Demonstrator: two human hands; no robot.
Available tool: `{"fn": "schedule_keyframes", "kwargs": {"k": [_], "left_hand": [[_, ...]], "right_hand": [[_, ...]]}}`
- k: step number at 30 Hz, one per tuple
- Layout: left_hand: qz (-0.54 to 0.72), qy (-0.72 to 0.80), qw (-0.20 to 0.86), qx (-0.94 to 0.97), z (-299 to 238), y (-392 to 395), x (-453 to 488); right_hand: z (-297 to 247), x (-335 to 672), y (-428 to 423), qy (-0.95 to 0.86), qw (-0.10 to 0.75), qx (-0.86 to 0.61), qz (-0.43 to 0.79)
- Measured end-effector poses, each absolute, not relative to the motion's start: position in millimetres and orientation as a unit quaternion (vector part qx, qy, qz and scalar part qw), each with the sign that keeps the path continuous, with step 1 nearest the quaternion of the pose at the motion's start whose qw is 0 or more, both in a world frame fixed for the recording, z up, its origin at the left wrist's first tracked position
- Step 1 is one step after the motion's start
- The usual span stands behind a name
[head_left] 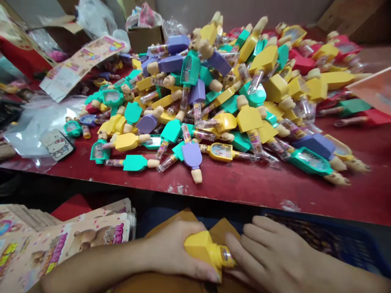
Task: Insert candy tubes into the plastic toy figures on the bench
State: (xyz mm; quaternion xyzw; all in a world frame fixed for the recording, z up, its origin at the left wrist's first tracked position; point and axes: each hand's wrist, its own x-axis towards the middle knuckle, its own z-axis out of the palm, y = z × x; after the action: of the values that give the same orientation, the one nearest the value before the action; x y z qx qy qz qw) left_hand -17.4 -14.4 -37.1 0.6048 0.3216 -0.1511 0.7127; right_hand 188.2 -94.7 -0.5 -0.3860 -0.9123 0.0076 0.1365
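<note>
Low in the head view, my left hand (pixel 174 250) is wrapped round a yellow plastic toy (pixel 202 249) with a boxy body and a round neck. A short clear tube with a printed label (pixel 226 256) sticks out of the neck towards the right. My right hand (pixel 271 248) has its fingers closed at the tube's outer end, which they hide. Brown cardboard (pixel 183 217) lies under both hands. Across the table edge is a large heap of similar toys in yellow, green (pixel 136 162), purple (pixel 192 155) and red, many with beige bear-like ends.
The dark red table (pixel 244 187) runs across the middle. Stacks of printed cards (pixel 97 240) stand at my lower left, and a blue basket (pixel 345 244) at the lower right. Clear plastic bags (pixel 51 118), a Hello Kitty item (pixel 57 144) and a printed sheet (pixel 82 65) lie left.
</note>
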Motion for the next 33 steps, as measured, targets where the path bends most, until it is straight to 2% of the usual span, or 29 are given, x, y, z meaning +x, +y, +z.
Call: {"fn": "schedule_keyframes", "kwargs": {"k": [4,7,11,14,16,17,18,20,21,22,23,24,26,28,30,31,33], "left_hand": [[-0.154,0.307,0.584,0.735,-39,-23,-17],[-0.178,0.28,0.527,0.782,-43,-29,-16],[-0.228,0.26,0.434,0.832,-49,-33,-15],[-0.24,0.216,0.35,0.879,-46,-26,-11],[-0.236,0.183,0.318,0.9,-40,-15,-7],[-0.232,0.175,0.31,0.905,-38,-8,-6],[-0.226,0.172,0.303,0.91,-36,-2,-6],[-0.2,0.161,0.283,0.924,-35,6,-7],[-0.183,0.15,0.272,0.933,-36,8,-8],[-0.165,0.132,0.258,0.943,-38,8,-10],[-0.145,0.114,0.241,0.953,-40,8,-11],[-0.127,0.099,0.223,0.961,-43,6,-13],[-0.1,0.09,0.19,0.973,-47,4,-13],[-0.101,0.085,0.172,0.976,-48,5,-12],[-0.125,0.072,0.18,0.973,-47,10,-9],[-0.135,0.07,0.191,0.97,-46,13,-8],[-0.136,0.086,0.206,0.965,-42,18,-7]], "right_hand": [[-19,181,-112,-0.869,0.151,-0.446,0.152],[-36,174,-126,-0.785,0.159,-0.508,0.317],[-54,165,-130,-0.451,0.159,-0.554,0.682],[-61,164,-123,-0.218,0.137,-0.504,0.824],[-60,168,-117,-0.288,0.123,-0.515,0.798],[-58,171,-113,-0.402,0.128,-0.541,0.727],[-55,173,-111,-0.544,0.137,-0.564,0.606],[-50,177,-107,-0.767,0.155,-0.553,0.286],[-48,177,-106,-0.812,0.164,-0.534,0.168],[-47,176,-105,-0.823,0.171,-0.526,0.127],[-46,175,-105,-0.806,0.177,-0.538,0.17],[-46,172,-104,-0.757,0.183,-0.561,0.282],[-49,168,-102,-0.558,0.188,-0.575,0.568],[-51,166,-98,-0.34,0.175,-0.529,0.758],[-54,169,-94,-0.259,0.156,-0.503,0.81],[-55,171,-93,-0.29,0.151,-0.518,0.79],[-56,175,-95,-0.442,0.158,-0.573,0.671]]}}
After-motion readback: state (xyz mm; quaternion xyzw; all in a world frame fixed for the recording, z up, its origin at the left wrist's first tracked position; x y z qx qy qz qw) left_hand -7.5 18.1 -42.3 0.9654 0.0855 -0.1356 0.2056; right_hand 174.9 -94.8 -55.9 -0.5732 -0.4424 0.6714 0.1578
